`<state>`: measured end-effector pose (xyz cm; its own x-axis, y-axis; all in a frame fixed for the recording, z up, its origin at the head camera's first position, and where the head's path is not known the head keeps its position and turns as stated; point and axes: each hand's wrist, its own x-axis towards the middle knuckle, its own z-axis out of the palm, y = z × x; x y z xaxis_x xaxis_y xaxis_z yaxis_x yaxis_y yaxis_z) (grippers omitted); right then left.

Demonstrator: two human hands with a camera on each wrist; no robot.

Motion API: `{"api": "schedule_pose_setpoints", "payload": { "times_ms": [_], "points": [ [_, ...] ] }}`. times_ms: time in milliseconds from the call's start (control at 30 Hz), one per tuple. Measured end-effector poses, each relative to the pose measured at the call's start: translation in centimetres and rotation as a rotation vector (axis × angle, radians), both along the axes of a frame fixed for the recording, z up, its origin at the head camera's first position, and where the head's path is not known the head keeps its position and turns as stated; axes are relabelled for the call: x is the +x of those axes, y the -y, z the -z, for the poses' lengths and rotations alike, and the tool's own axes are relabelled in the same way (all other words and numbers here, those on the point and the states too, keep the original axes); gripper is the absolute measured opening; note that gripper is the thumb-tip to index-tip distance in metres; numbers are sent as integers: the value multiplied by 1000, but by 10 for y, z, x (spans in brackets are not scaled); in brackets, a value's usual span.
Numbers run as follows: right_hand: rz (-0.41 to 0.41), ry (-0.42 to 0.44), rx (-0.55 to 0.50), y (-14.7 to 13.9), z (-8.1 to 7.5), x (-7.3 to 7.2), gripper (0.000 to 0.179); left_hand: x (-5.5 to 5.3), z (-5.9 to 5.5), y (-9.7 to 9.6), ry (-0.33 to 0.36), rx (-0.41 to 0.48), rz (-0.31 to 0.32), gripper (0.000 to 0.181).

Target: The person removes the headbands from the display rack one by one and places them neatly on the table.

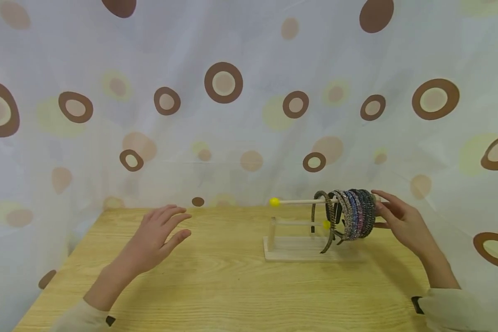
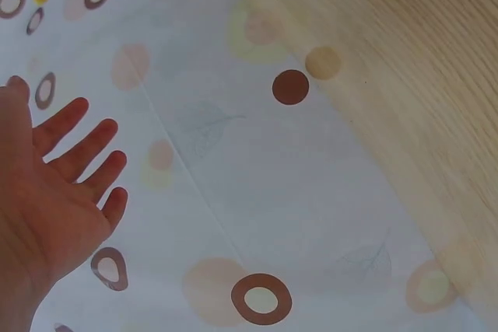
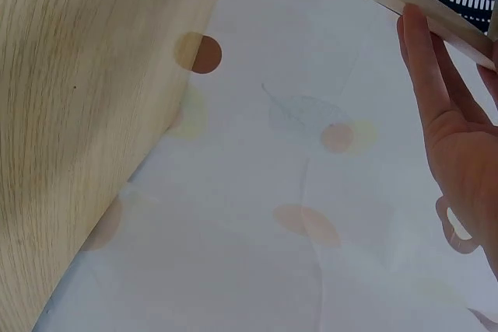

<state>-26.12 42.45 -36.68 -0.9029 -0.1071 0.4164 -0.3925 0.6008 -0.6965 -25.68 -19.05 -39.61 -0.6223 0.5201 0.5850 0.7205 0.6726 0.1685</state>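
Note:
A wooden headband stand point(image 1: 288, 255) rests on the right part of the table, its two rods tipped with yellow balls. Several glittery headbands point(image 1: 348, 214) in grey, blue, pink and dark tones hang bunched at the right end of the upper rod. Apart from them, to the left, hangs a braided olive-brown headband point(image 1: 329, 221). My right hand point(image 1: 408, 226) grips the stand's right end, beside the bunch; the headbands partly hide the grip. In the right wrist view, its fingers point(image 3: 420, 44) lie against a wooden bar. My left hand point(image 1: 153, 237) hovers over the table's left part, fingers spread, holding nothing.
The light wood-grain table point(image 1: 228, 286) runs back to a white curtain point(image 1: 249, 41) patterned with brown and beige circles. This curtain also hangs along the left and right sides. The lower rod's yellow ball point(image 1: 326, 224) sits behind the braided headband.

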Motion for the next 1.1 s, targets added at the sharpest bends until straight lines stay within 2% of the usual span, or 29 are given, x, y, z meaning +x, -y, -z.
{"api": "schedule_pose_setpoints", "payload": {
  "times_ms": [200, 267, 400, 467, 533, 700, 900, 1000, 1100],
  "points": [
    [-16, 11, -18, 12, 2, -3, 47, -3, 5, -16, -44, 22, 54, 38],
    [-38, 6, -19, 16, 3, -4, 47, -2, 4, -23, 11, 72, 88, 36],
    [-89, -5, -21, 28, 3, -6, 48, 3, -1, -39, 223, 216, 151, 36],
    [-105, -10, -20, 35, 3, -6, 48, 5, -3, -47, 297, 275, 172, 40],
    [-112, -14, -18, 42, 4, -6, 48, 6, -4, -57, 314, 312, 198, 45],
    [-116, -27, -18, 56, 4, -6, 47, 6, -1, -80, 303, 383, 246, 52],
    [-112, -48, -9, 69, 2, -6, 45, 3, 6, -115, 345, 447, 226, 44],
    [-98, -75, 26, 71, 1, -5, 44, 0, 2, -142, 318, 439, 193, 42],
    [-86, -97, 48, 72, 1, -2, 44, -2, -7, -172, 281, 415, 125, 39]
  ]
}}
